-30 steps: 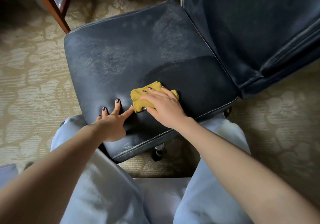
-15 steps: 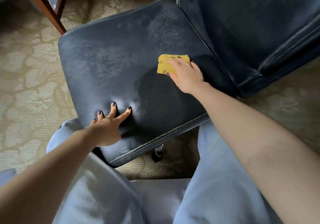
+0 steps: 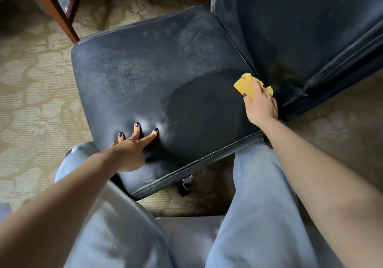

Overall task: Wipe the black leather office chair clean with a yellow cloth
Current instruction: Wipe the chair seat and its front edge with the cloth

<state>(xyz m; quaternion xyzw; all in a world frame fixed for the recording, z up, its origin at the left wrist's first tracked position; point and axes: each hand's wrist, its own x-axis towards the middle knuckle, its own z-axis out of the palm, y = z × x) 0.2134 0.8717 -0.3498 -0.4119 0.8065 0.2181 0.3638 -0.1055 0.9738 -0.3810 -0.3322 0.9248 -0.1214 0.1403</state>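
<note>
Currently the right hand (image 3: 261, 104) presses the yellow cloth (image 3: 245, 85) flat-fingered at the back right corner of the seat (image 3: 145, 70), against the backrest (image 3: 300, 29). The left hand (image 3: 130, 151), fingers spread wide, braces the front edge. Risk: cloth snags in the crease; dusty left half gets skipped.

Our left hand (image 3: 128, 153) rests on the front of the chair seat (image 3: 145, 76), fingers (image 3: 135, 132) spread and pressing dimples into the leather. Our right hand (image 3: 261, 107) presses the yellow cloth (image 3: 245, 85) onto the seat's back right corner, just beside the backrest (image 3: 300, 29). A darker patch (image 3: 203, 110) lies between the hands; the leather beyond it looks grey and dusty. Our pale blue trousers (image 3: 259, 216) flank the seat over patterned carpet (image 3: 31, 101).
</note>
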